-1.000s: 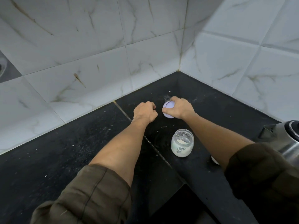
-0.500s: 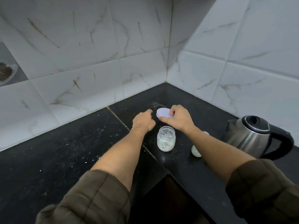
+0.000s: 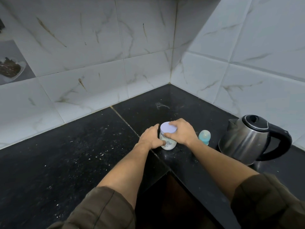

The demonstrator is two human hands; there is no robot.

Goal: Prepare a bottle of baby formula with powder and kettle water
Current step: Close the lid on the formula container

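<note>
My left hand (image 3: 151, 138) wraps the side of the powder jar (image 3: 168, 144) to steady it while my right hand (image 3: 181, 133) clamps the pale lid (image 3: 167, 128) on its mouth, a twisting hold I think, though which way I cannot tell. At the jar's 3 o'clock stands the blue baby bottle (image 3: 204, 135), the steel kettle (image 3: 245, 139) beyond it, both handy for the pour. Everything sits on a black, speckled worktop (image 3: 66, 154) running into a white-tiled corner (image 3: 171, 71) at 12 o'clock.
</note>
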